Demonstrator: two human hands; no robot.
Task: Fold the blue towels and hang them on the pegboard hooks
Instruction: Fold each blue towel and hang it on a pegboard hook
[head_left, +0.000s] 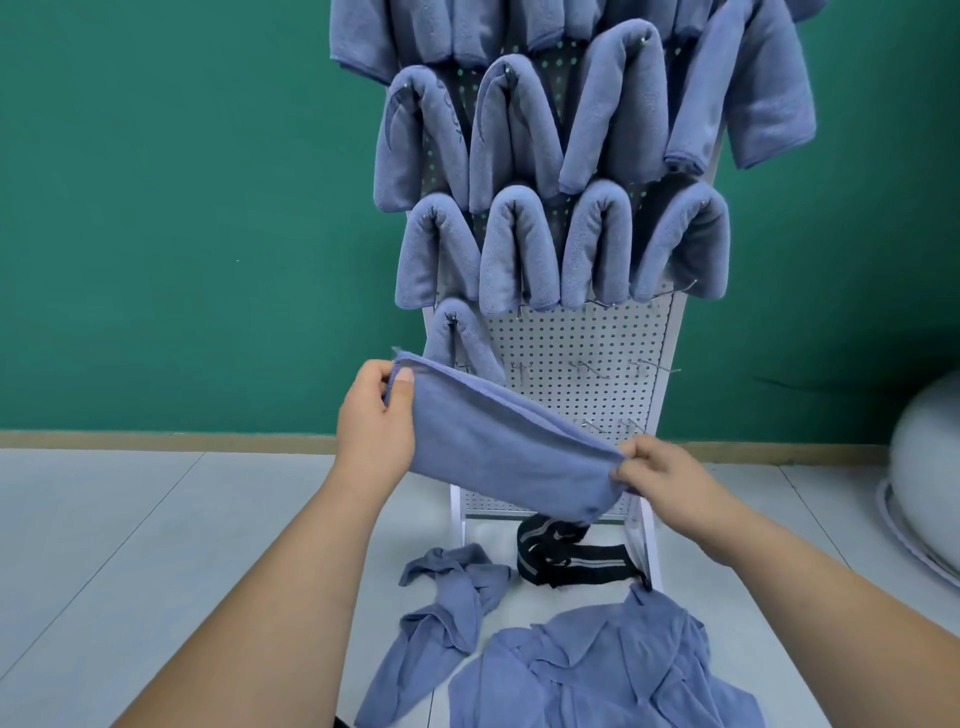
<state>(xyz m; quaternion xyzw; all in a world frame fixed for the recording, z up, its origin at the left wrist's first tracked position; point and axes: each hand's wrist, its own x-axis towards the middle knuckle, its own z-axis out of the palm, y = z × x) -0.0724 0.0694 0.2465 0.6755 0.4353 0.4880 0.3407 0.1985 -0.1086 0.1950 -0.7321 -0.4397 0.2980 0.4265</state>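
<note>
Loose towels (597, 670) lie crumpled on the floor nearest me, not yet folded. Above them, my left grip (374, 421) pinches one end of the folded towel (498, 447) and my right grip (660, 473) pinches the other. It hangs stretched between them, before the pegboard (576, 343). Recommendation: square the edges, hold the fold taut, then drape its middle over the bare hook (519, 370) beside the lowest hung towel (457, 338).

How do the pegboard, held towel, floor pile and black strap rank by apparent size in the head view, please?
1. pegboard
2. floor pile, though nearer the camera and cropped, so unsure
3. held towel
4. black strap
</note>
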